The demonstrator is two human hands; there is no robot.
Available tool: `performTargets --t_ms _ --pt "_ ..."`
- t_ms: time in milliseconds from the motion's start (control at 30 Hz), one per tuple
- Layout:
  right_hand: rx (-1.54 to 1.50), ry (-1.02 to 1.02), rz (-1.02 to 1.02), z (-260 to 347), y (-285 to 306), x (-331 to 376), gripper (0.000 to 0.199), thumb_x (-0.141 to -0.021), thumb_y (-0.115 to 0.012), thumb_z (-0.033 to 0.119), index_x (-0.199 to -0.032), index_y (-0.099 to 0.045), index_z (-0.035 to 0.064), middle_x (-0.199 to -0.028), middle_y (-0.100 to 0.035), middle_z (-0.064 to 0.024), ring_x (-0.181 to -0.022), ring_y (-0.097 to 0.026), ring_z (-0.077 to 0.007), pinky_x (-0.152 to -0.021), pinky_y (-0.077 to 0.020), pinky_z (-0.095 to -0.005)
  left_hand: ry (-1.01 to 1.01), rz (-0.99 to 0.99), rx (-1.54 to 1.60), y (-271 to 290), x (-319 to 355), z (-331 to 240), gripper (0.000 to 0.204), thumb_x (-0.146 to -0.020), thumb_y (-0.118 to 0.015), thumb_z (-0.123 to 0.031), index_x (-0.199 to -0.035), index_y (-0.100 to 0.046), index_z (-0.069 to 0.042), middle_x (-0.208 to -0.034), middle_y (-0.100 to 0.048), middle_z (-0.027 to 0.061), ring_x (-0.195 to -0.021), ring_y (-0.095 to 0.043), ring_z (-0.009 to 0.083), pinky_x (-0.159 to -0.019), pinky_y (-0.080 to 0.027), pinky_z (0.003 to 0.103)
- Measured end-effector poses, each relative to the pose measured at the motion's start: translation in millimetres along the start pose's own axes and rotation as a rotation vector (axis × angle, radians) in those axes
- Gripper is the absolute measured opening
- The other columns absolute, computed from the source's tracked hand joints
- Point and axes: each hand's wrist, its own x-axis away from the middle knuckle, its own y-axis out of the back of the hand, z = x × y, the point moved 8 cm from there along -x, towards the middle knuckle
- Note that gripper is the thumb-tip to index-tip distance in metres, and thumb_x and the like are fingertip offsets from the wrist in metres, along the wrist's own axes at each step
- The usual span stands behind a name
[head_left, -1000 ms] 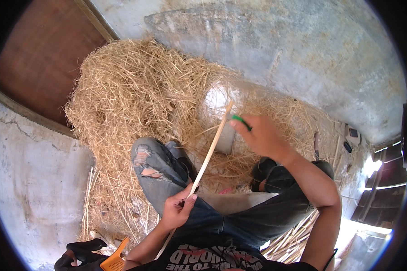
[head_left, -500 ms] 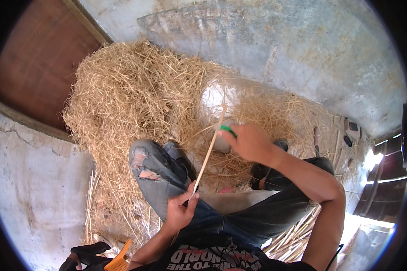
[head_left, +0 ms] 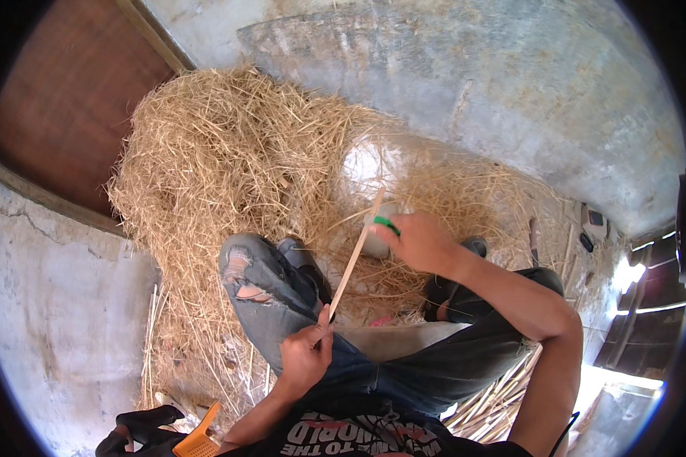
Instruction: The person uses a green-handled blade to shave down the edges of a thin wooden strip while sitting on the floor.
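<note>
A long, pale, narrow strip, like split bamboo or wood [head_left: 356, 257], slants up and away over my lap. My left hand [head_left: 305, 355] is closed round its near end, beside my left knee. Farther up, my right hand [head_left: 423, 242] grips a small tool with a green handle [head_left: 387, 224], pressed close to the strip's far part. The tool's blade or working edge is too small and hidden to make out. Behind the strip stands a whitish, rounded block [head_left: 376, 245] between my feet.
A big heap of straw-like shavings [head_left: 213, 152] fills the far left, against a brown panel [head_left: 68, 99] and grey wall [head_left: 472, 84]. Thin sticks [head_left: 499, 392] lie by my right thigh. An orange plastic item [head_left: 198, 436] and black cloth-like thing [head_left: 151, 423] sit near left.
My left hand has turned slightly over the near end of the strip. A thin sliver that stood off the strip beside the green tool no longer shows. My right hand has barely moved.
</note>
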Motion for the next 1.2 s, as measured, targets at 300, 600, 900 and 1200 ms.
performTargets --t_ms 300,600,900,1200 --pt "-0.14 0.163 0.249 68.7 -46.7 43.6 0.052 -0.099 -0.056 0.055 -0.085 -0.072 0.0072 -0.058 -0.06 -0.0205 -0.055 -0.063 -0.0434 -0.052 -0.0495 -0.0526 -0.012 -0.117 0.029 0.1 -14.2 -1.2 0.035 -0.089 -0.073 -0.011 -0.124 -0.073 -0.008 -0.069 -0.063 0.0163 -0.058 -0.064 0.0317 -0.055 -0.051 0.039" --pt "-0.16 -0.303 0.011 -63.9 -5.0 -18.3 0.063 -0.104 -0.043 0.056 -0.088 -0.07 0.0016 -0.071 -0.065 -0.0246 -0.072 -0.065 -0.0431 -0.072 -0.0506 -0.0536 -0.036 -0.042 -0.089 9.7 -8.2 -4.9 0.032 -0.089 -0.072 -0.008 -0.121 -0.073 -0.005 -0.069 -0.062 0.0157 -0.057 -0.063 0.0323 -0.054 -0.05 0.039" --pt "-0.161 -0.288 -0.144 -75.1 40.1 -21.7 0.062 -0.104 -0.047 0.054 -0.084 -0.066 -0.0011 -0.065 -0.059 -0.021 -0.063 -0.06 -0.0357 -0.064 -0.0481 -0.0476 0.033 -0.151 0.246 16.3 -4.2 19.6 0.031 -0.091 -0.071 -0.004 -0.122 -0.071 0.0 -0.064 -0.056 0.0186 -0.048 -0.052 0.0159 -0.051 -0.044 0.03" --pt "-0.119 0.145 0.2 65.2 -35.0 31.5 0.048 -0.098 -0.058 0.054 -0.085 -0.069 0.0091 -0.058 -0.06 -0.0188 -0.055 -0.062 -0.0422 -0.053 -0.048 -0.0519 0.18 0.097 0.588 -7.2 -19.8 14.0 0.034 -0.1 -0.064 -0.004 -0.133 -0.065 0.001 -0.076 -0.059 -0.0079 -0.068 -0.047 0.0002 -0.061 -0.041 0.019"
